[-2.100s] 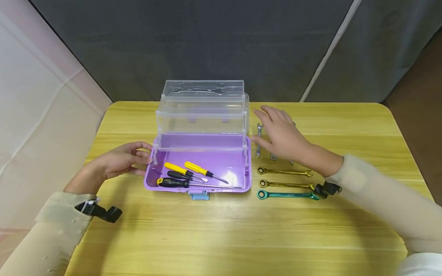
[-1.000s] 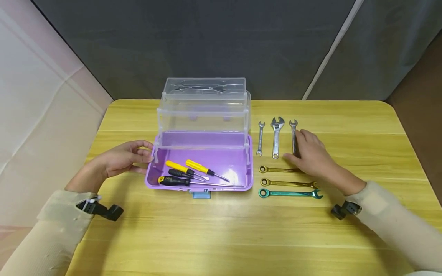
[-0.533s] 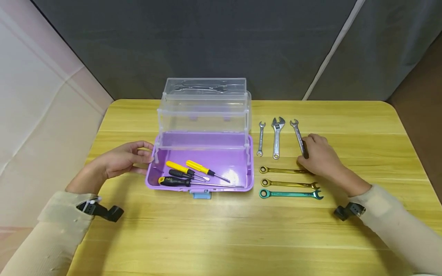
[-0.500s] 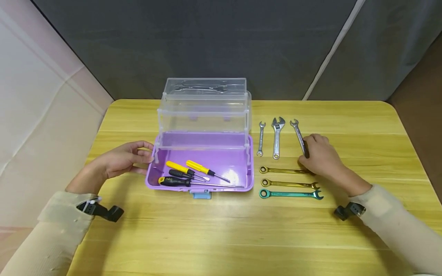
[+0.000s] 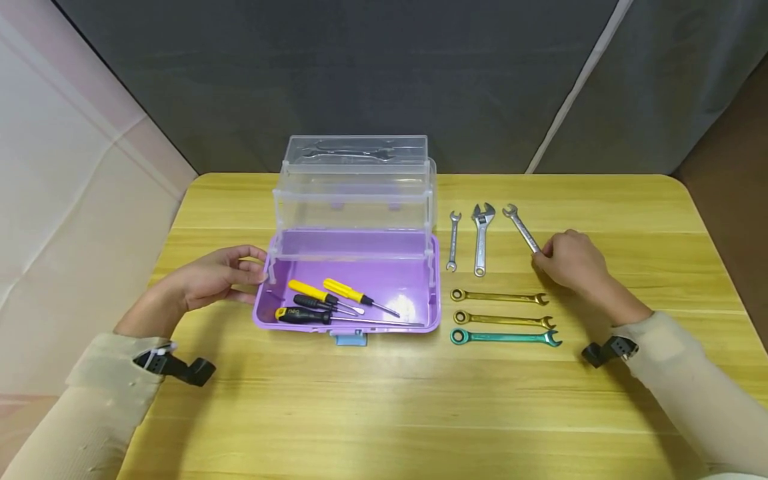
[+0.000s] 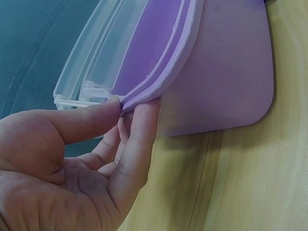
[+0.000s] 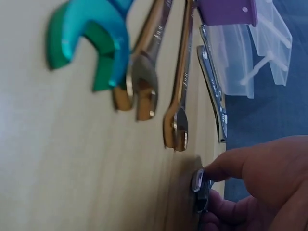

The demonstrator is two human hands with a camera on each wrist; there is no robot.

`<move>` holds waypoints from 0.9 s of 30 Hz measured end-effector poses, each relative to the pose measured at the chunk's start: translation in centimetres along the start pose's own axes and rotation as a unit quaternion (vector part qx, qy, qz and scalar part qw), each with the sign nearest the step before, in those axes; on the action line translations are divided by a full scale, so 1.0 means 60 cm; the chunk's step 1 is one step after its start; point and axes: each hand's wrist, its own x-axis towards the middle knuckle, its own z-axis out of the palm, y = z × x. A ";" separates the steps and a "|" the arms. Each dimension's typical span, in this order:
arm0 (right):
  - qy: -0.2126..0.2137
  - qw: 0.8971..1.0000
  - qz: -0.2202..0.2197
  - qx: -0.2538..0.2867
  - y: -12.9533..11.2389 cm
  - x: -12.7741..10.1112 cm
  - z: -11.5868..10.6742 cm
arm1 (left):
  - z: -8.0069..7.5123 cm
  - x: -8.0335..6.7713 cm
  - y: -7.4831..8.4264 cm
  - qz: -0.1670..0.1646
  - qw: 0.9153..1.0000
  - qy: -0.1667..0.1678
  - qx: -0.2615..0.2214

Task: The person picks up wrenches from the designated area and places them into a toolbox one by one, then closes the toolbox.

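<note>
My right hand (image 5: 573,260) pinches the near end of a silver open-end wrench (image 5: 521,227), whose far jaw points up and left. In the right wrist view, thumb and fingers close on the wrench (image 7: 198,185) low by the tabletop. My left hand (image 5: 210,277) grips the left rim of an open purple toolbox (image 5: 372,272). The left wrist view has the thumb over the toolbox (image 6: 221,72) rim and a finger beneath it. Left of the held wrench lie an adjustable wrench (image 5: 481,240) and a small double-ended wrench (image 5: 453,241).
Nearer me lie two gold ratcheting wrenches (image 5: 501,297) and a teal one (image 5: 504,338). Yellow screwdrivers (image 5: 341,291) and black-handled screwdrivers (image 5: 303,316) sit in the toolbox. Clear trays (image 5: 354,181) rise behind it, the top one bearing silver wrenches (image 5: 348,154). A grey curtain hangs behind.
My right hand has moved right from beside the trays to the rightmost silver wrench and taken its near end. That end has swung rightward, leaving the wrench slanted. My left hand stays put.
</note>
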 end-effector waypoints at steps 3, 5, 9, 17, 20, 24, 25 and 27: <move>-0.037 0.999 0.014 0.016 0.002 0.006 -0.005 | 0.000 -0.001 -0.001 0.000 1.000 0.000 -0.001; -0.056 0.998 0.024 0.031 0.004 0.009 -0.008 | 0.001 -0.001 -0.001 0.000 1.000 0.000 -0.001; -0.069 0.995 0.036 0.055 0.012 0.012 -0.013 | 0.001 -0.001 -0.002 0.001 1.000 0.004 -0.002; -0.063 0.993 0.042 0.090 0.027 0.014 -0.021 | 0.000 0.000 -0.004 0.002 1.000 0.005 -0.002; -0.049 0.993 0.046 0.097 0.031 0.013 -0.022 | 0.000 0.001 -0.004 0.002 1.000 0.005 -0.004; -0.020 0.992 0.051 0.116 0.034 0.010 -0.023 | -0.001 0.001 -0.004 0.002 1.000 0.004 -0.007; -0.012 0.991 0.053 0.125 0.034 0.010 -0.023 | -0.001 0.001 -0.004 0.002 1.000 0.003 -0.008; 0.003 0.988 0.053 0.145 0.034 0.008 -0.023 | -0.001 0.001 -0.004 0.002 1.000 0.003 -0.009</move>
